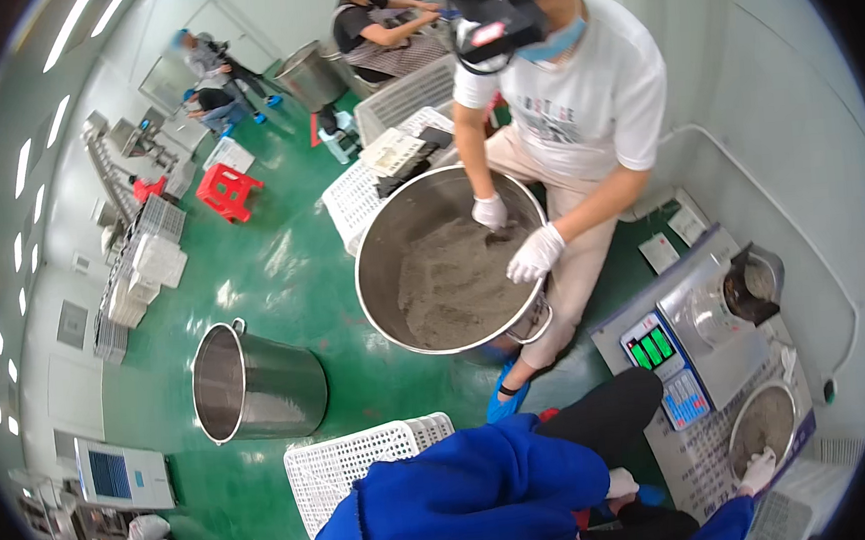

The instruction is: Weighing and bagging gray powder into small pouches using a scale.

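My right hand [759, 471], in a white glove, reaches over the rim of a round metal bowl [793, 437] of grey powder [766, 416]. Its fingertips are at the powder; whether they hold anything is unclear. My left hand [622, 482], also white-gloved, is low beside my dark-trousered leg, partly covered by my blue sleeve [521, 459]; its fingers are not clear. A digital scale [686, 395] with a lit green display stands left of the bowl. On its metal platform, a dark open bag [739, 297] in a clear container [707, 318] holds greyish material.
Opposite me, a seated co-worker [571, 102] has both gloved hands at a large steel pot [382, 303] of grey powder. An empty steel bucket [283, 386] lies tilted in view on the green floor. White perforated crates [348, 456], a red stool [227, 190] and other people stand around.
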Demonstrator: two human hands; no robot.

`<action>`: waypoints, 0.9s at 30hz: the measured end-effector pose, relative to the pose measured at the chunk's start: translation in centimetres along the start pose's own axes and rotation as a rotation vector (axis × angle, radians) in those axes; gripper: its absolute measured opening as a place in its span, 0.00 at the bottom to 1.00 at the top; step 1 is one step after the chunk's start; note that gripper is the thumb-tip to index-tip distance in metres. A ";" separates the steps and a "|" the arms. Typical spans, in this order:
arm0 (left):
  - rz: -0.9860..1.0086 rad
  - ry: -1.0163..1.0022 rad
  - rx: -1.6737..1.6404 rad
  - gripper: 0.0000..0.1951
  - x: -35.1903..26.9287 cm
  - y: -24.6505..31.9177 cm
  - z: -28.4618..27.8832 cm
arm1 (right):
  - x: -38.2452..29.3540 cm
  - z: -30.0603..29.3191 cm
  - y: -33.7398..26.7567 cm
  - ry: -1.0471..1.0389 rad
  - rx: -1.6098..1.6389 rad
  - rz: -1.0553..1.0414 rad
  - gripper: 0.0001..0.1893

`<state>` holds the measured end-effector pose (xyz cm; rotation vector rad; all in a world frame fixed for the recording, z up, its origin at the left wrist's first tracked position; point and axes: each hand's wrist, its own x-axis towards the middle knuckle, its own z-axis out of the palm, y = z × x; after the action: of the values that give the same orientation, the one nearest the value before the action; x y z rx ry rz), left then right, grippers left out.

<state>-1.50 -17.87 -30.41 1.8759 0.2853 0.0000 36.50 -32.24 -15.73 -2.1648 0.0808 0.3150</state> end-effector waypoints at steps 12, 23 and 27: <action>0.335 -0.234 0.320 0.08 -0.1 10.0 -5.8 | -10.8 -6.1 -10.3 0.056 -0.870 -0.323 0.18; -0.455 -0.223 -0.573 0.16 -0.7 11.1 -8.8 | -11.3 -8.7 -26.5 0.188 -0.275 -0.457 0.18; -0.557 -0.192 -0.735 0.13 -0.8 12.6 -8.9 | -12.3 -9.2 -33.2 0.101 0.179 -0.284 0.19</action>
<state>-1.09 -13.34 -15.64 1.0178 0.5772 -0.3994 32.24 -21.28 18.96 -1.9814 -0.1357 0.0331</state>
